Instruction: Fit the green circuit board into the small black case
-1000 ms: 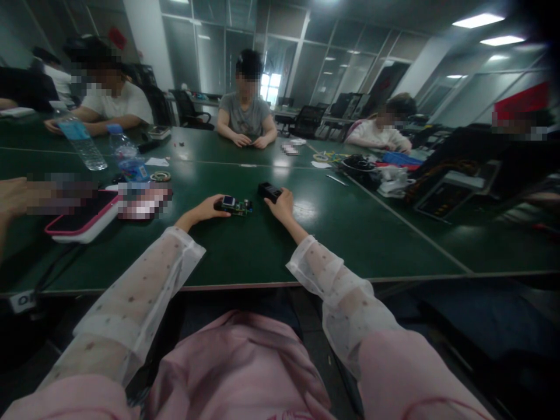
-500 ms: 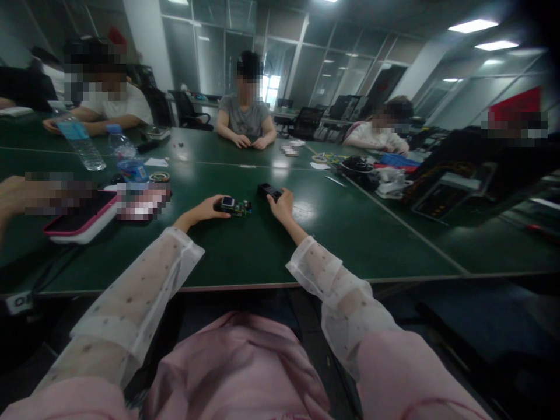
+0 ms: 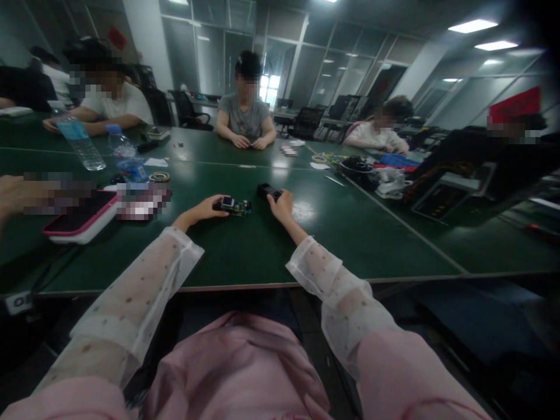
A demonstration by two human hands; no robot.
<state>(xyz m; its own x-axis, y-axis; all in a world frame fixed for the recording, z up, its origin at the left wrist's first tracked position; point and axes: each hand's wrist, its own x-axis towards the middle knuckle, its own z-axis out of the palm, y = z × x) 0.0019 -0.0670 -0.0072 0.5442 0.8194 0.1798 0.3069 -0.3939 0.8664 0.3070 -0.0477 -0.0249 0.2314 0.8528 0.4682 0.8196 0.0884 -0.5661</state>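
Note:
Between the thumb and fingers of my left hand [image 3: 205,212] is a green circuit board [image 3: 238,207] with a small square screen at its left end. Its far end points right, over the green tabletop [image 3: 245,251]. My right hand [image 3: 283,205] grips a black oblong casing [image 3: 268,191] by its right end, thumb on top. A narrow gap separates the board from the casing. Finer details of both parts are too small to make out.
Left of me lie a pink-edged phone [image 3: 83,216] and a pink blurred item [image 3: 144,201], near another person's hand [image 3: 21,198]. Water bottles [image 3: 81,140] stand behind them. A pen-like object [image 3: 335,181], bundled cables [image 3: 359,166] and a boxy unit [image 3: 450,195] are on the right. Several people sit around.

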